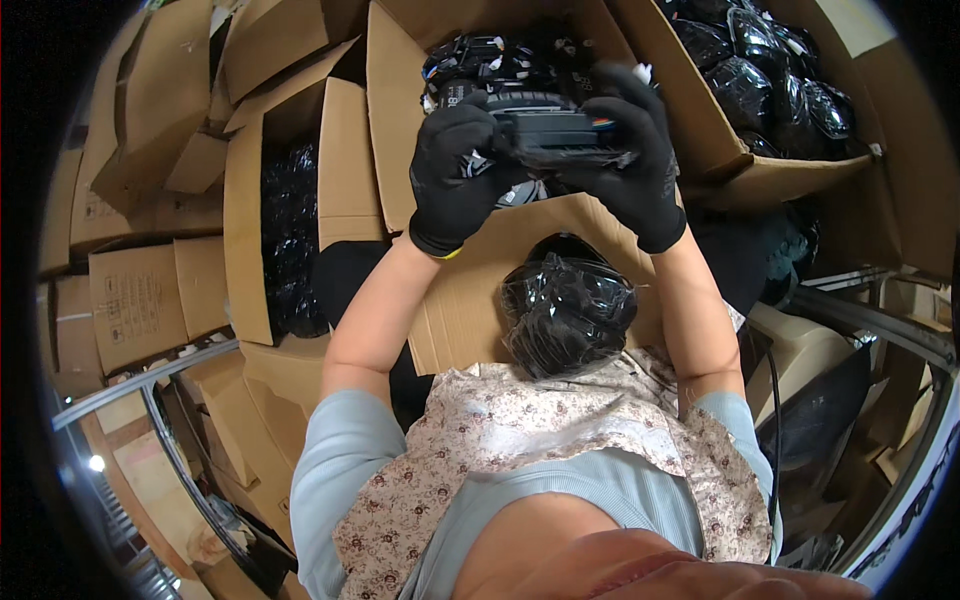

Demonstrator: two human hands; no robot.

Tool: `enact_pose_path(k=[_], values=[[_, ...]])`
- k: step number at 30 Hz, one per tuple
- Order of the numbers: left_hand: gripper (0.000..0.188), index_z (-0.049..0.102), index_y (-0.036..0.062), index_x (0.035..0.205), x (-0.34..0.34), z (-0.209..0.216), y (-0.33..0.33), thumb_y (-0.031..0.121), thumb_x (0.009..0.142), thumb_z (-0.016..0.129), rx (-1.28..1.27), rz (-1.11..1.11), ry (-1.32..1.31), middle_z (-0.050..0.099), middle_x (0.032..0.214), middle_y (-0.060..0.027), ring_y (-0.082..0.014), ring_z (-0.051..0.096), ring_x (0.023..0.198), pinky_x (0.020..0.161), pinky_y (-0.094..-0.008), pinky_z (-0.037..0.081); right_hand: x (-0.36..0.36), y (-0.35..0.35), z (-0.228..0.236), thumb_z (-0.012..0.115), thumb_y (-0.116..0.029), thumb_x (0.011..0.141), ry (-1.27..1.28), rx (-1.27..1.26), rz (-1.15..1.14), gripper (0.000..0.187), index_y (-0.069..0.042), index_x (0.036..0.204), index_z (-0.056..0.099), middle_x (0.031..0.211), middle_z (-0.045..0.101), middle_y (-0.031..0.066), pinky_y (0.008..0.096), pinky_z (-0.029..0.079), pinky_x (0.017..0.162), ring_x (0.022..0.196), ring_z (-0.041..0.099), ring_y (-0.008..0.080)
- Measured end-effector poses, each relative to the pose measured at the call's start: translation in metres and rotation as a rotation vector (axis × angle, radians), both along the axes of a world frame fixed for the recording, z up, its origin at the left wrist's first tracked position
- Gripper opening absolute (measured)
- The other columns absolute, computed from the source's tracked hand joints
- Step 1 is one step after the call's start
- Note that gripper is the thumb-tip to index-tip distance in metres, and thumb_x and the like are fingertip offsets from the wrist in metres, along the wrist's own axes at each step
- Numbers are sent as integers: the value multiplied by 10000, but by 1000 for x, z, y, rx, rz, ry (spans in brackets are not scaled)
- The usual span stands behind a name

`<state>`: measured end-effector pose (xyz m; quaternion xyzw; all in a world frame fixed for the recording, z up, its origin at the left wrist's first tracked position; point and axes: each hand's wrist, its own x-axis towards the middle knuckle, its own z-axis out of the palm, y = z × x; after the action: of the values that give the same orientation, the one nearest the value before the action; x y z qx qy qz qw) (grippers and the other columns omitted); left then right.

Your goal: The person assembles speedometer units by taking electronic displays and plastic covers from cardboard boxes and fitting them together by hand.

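My left hand, in a black glove, grips the left end of a black plastic unit with a ribbed rounded rim. At the other end, my right hand, gloved in black too, has its fingers closed around it. A bit of coloured wire shows beside the right fingers. The unit is held over the near side of an open cardboard box, which contains several dark parts with wires and white connectors. On the box's front flap, close to my lap, rests a black rounded piece in clear plastic wrap.
At the upper right, a second open box holds several black wrapped pieces. A narrow open box with wrapped dark pieces stands on the left, beside stacked cartons. Metal rails run along both sides.
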<state>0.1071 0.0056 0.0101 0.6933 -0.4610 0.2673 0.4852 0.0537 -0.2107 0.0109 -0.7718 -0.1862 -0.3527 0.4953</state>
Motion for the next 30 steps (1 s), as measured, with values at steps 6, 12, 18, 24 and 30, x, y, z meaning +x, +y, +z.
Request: enact_pose_path(k=[6, 12, 18, 24, 30], values=[[451, 690, 130, 1052, -14, 46, -23, 312, 668, 841, 419, 141, -237, 591, 1077, -47, -251, 536, 1064, 1027, -469, 362, -7, -2, -3, 855, -135, 582, 3, -162, -182, 524, -72, 1034, 596, 1045, 625, 125, 424, 483, 857, 995, 587, 330], [306, 685, 197, 918, -7, 33, -36, 308, 660, 805, 409, 87, -268, 577, 925, 0, -248, 539, 936, 936, -450, 435, -14, 1, 10, 788, -128, 613, 14, -329, -249, 433, -66, 997, 599, 987, 621, 123, 432, 487, 812, 927, 583, 341], [321, 659, 131, 901, -12, 21, -36, 153, 623, 818, 276, -56, -247, 555, 917, -39, -269, 548, 915, 938, -477, 485, -15, -6, 10, 798, -188, 608, -84, -373, -206, 466, -116, 1034, 622, 1003, 615, 104, 430, 489, 816, 956, 588, 320], [337, 646, 104, 943, -14, 22, -38, 135, 659, 826, 179, -81, -102, 542, 961, -53, -278, 565, 887, 907, -450, 499, -10, -21, 19, 822, -185, 610, -170, -354, -99, 590, -162, 1170, 640, 1107, 633, 98, 430, 492, 878, 1041, 597, 314], [305, 645, 99, 949, -4, 21, -32, 173, 705, 813, 216, -68, -44, 570, 920, -69, -289, 588, 924, 877, -447, 482, -16, -17, 16, 822, -158, 612, -32, -305, -50, 587, -124, 1167, 630, 1045, 652, 109, 408, 507, 851, 973, 618, 318]])
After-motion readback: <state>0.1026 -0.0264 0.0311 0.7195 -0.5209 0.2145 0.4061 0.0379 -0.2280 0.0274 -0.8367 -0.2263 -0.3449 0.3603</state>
